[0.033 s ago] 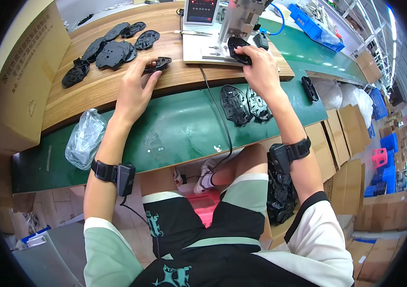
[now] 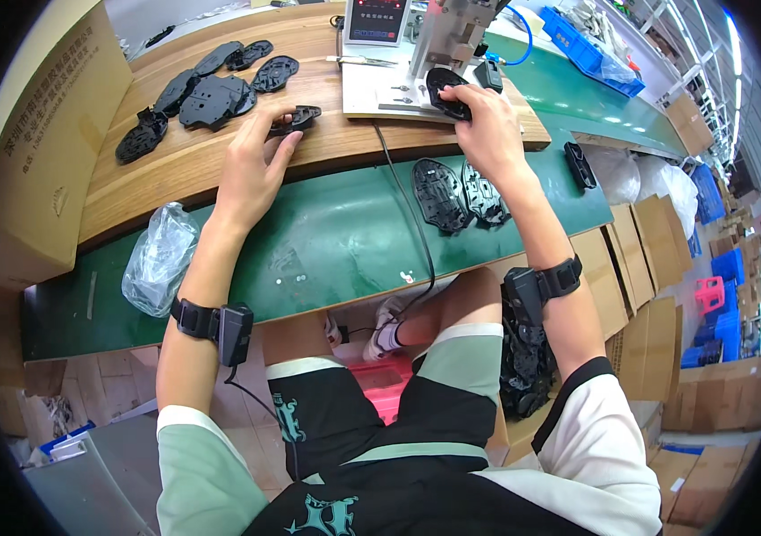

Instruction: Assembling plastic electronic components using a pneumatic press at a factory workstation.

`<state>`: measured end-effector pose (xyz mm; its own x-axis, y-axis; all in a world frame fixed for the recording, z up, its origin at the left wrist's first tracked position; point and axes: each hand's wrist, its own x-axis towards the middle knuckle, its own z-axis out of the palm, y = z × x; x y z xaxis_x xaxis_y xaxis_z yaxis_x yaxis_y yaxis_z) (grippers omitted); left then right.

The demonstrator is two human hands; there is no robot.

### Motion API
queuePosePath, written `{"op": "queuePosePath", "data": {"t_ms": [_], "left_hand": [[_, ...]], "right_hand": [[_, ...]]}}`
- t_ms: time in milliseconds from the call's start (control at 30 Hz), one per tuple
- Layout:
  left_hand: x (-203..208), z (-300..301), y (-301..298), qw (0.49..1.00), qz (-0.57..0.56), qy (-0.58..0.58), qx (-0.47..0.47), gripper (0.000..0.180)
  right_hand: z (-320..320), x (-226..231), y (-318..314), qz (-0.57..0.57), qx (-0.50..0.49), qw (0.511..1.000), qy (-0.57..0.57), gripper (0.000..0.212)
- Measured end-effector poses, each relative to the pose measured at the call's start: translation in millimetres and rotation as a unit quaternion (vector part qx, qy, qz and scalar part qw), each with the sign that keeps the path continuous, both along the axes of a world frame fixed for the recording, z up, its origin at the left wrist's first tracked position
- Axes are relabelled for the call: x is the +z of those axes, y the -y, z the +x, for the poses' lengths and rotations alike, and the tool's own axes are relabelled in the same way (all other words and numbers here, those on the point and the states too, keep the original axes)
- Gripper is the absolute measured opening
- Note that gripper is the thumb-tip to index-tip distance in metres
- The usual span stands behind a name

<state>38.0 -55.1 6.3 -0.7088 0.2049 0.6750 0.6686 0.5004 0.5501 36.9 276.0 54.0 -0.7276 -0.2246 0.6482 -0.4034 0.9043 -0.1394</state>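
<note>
My left hand (image 2: 252, 161) is closed on a small curved black plastic piece (image 2: 306, 117) above the wooden board, thumb and fingers around its left end. At the foot of a metal bench press (image 2: 445, 37), my right hand (image 2: 487, 129) grips an oval black plastic shell (image 2: 443, 87) from its right side. The shell lies on the press's pale base plate (image 2: 367, 100); my fingers hide part of it. Left of the press, several black shell parts (image 2: 210, 101) lie grouped on the wooden board (image 2: 327, 143). Two ribbed shells (image 2: 440, 195) rest on the green bench below my right hand.
A control box (image 2: 375, 22) with a red display stands behind the base plate, tweezers (image 2: 364, 61) beside it. A cable (image 2: 407, 201) crosses the green bench (image 2: 336, 241). A clear plastic bag (image 2: 161, 259) and a tall carton (image 2: 36, 152) are at the left; a blue tray (image 2: 581, 49) is far right.
</note>
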Motion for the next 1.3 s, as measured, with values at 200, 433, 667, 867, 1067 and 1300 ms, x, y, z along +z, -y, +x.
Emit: {"op": "queuePosePath", "data": {"t_ms": [200,433,667,867,1067,1300], "left_hand": [[-1,0,0,0.998,0.040,0.046,-0.023,0.035],[0,1,1,0.994,0.053,0.093,-0.012,0.042],[2,5,0,0.990,0.093,0.106,-0.020,0.048],[-1,-2,2,0.999,0.027,0.030,-0.004,0.039],[4,7,0,1.000,-0.005,0.020,-0.023,0.037],[4,10,-4,0.997,0.019,0.050,-0.057,0.046]], "right_hand": [[-1,-2,-1,0.004,0.005,1.000,-0.009,0.038],[-1,-3,-2,0.001,-0.001,1.000,-0.011,0.039],[-6,-3,-4,0.004,0.012,1.000,-0.008,0.039],[-2,16,-5,0.003,0.038,0.999,-0.014,0.035],[76,-28,7,0.006,0.049,0.999,-0.009,0.039],[94,-28,25,0.007,0.057,0.998,0.016,0.047]]}}
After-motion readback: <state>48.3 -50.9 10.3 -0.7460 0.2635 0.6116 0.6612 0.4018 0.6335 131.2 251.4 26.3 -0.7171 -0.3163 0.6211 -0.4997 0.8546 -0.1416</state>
